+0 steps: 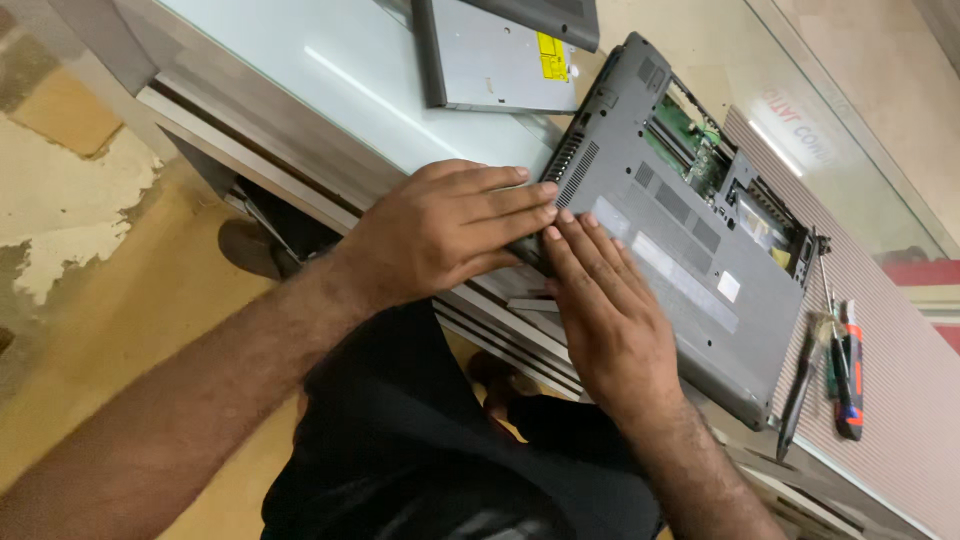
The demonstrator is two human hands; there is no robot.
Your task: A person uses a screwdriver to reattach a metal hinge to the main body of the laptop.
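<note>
A grey laptop (pixel 680 230) lies upside down on a glass-topped table (pixel 330 70), its bottom panel partly open with a green circuit board (pixel 690 140) showing. My left hand (pixel 450 230) grips the laptop's near corner edge, fingers curled over it. My right hand (pixel 605 310) lies flat on the laptop's underside next to the left hand, fingertips touching the same edge. A slim grey optical drive (pixel 495 60) with a yellow label rests on the glass beyond the laptop.
Screwdrivers and a red-handled tool (pixel 848 370) lie on a ribbed mat (pixel 900 400) to the right of the laptop. The table's metal frame edge (pixel 250 160) runs along my side. Below are my dark trousers (pixel 420 440) and a worn floor (pixel 90 230).
</note>
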